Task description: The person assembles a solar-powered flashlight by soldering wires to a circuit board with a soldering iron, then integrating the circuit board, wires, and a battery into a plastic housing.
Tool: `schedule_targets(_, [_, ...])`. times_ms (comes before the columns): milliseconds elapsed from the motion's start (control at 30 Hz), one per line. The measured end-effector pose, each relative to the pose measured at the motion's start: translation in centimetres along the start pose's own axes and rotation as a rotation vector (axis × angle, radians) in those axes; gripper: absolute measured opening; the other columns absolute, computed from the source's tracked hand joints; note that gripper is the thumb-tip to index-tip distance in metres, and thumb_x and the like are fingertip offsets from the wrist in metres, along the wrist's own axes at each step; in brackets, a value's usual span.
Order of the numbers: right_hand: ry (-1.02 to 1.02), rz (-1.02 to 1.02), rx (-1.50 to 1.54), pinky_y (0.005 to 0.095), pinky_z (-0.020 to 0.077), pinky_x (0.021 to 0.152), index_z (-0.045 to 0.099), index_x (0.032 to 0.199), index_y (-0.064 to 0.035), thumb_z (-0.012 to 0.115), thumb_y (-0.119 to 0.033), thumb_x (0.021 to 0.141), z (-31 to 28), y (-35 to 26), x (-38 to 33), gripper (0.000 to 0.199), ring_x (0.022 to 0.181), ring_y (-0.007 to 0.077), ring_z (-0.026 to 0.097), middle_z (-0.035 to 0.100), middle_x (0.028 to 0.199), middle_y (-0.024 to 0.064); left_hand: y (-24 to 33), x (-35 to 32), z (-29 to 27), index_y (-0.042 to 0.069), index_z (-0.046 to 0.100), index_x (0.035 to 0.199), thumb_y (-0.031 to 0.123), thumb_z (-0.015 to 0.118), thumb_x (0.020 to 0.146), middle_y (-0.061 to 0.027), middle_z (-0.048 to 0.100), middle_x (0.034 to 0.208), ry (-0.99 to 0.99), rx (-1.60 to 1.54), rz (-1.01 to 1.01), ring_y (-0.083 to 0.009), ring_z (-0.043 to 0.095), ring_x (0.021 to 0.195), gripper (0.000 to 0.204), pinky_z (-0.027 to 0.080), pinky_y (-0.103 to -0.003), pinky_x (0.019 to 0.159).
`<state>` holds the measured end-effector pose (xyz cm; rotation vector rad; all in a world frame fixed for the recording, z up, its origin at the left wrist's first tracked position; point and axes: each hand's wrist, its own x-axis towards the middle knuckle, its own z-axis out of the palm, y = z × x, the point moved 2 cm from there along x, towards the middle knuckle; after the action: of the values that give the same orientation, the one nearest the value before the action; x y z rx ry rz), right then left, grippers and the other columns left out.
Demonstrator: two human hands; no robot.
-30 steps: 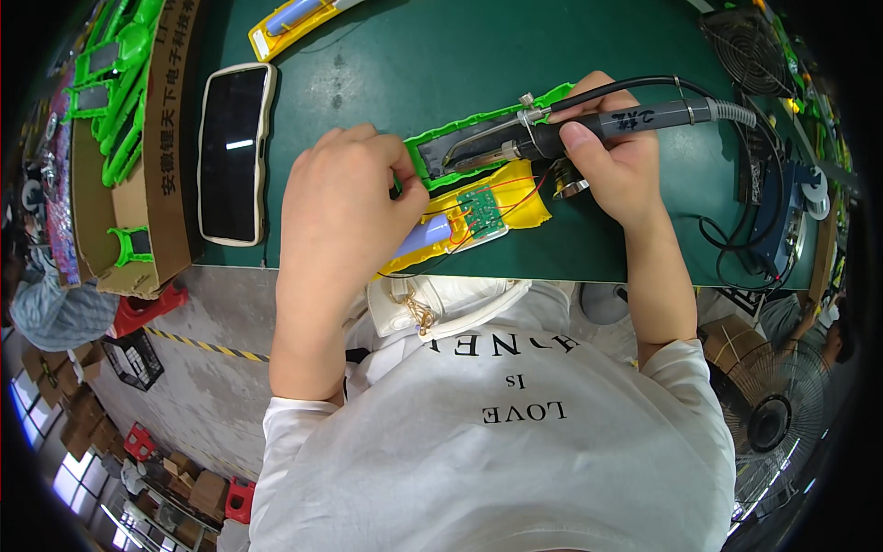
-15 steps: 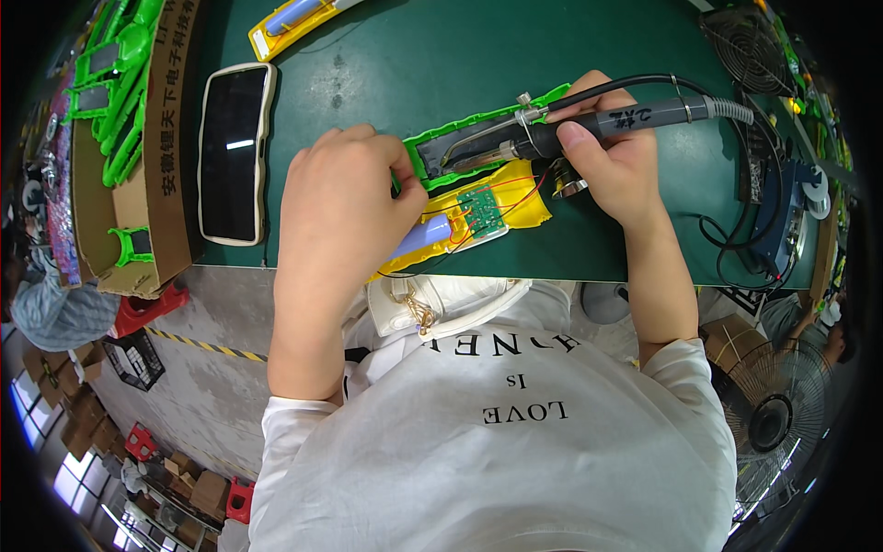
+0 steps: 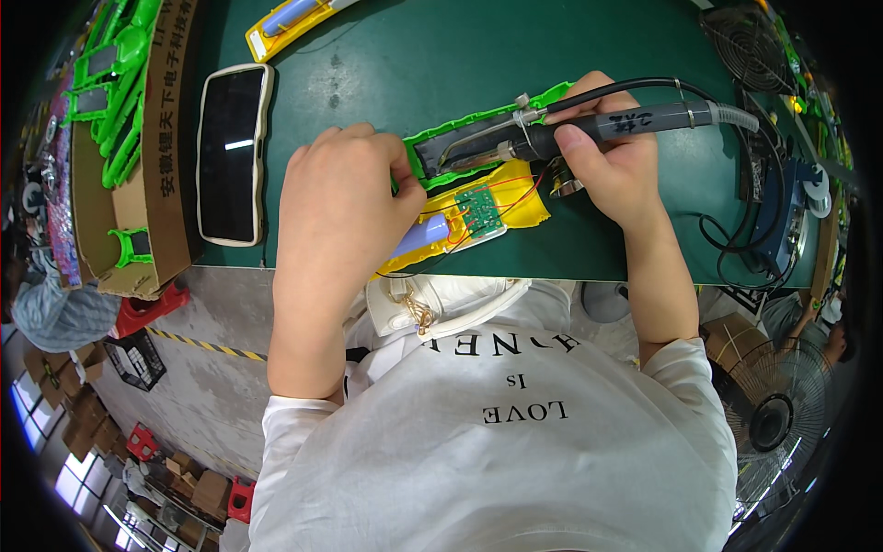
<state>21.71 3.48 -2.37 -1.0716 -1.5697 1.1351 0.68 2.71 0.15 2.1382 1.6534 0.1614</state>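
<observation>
At the desk, right fingers wrapped round soldering iron. Left fingers curled at green frame; grip hidden, can't tell.

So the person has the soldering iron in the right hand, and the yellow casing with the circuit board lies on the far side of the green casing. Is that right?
Not quite: the head view shows the yellow casing with the circuit board on the near side of the green casing, toward the person. The soldering iron is in the right hand.
</observation>
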Motion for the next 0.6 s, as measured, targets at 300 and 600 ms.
schedule_targets(300, [0.529, -0.158, 0.166, 0.0184, 0.0376, 0.043, 0.053, 0.088, -0.0003, 0.055, -0.009, 0.083, -2.1, -0.6, 0.1, 0.010, 0.047, 0.0058, 0.046, 0.051, 0.058, 0.0038, -0.2, -0.1, 0.1, 0.004, 0.060, 0.063, 0.009, 0.060, 0.062, -0.0096, 0.057, 0.069, 0.012, -0.042, 0.005, -0.0255, 0.054, 0.073, 0.005, 0.042, -0.037, 0.069])
schedule_targets(600, [0.671, -0.178, 0.154, 0.0251, 0.0476, 0.057, 0.050, 0.090, 0.0023, 0.050, -0.013, 0.086, -3.4, -0.6, 0.8, 0.016, 0.048, 0.0067, 0.043, 0.047, 0.055, 0.0029, -0.3, -0.1, 0.0, 0.003, 0.060, 0.064, 0.010, 0.061, 0.063, -0.0087, 0.054, 0.065, 0.043, -0.077, 0.023, -0.0258, 0.053, 0.070, 0.007, 0.041, -0.036, 0.066])
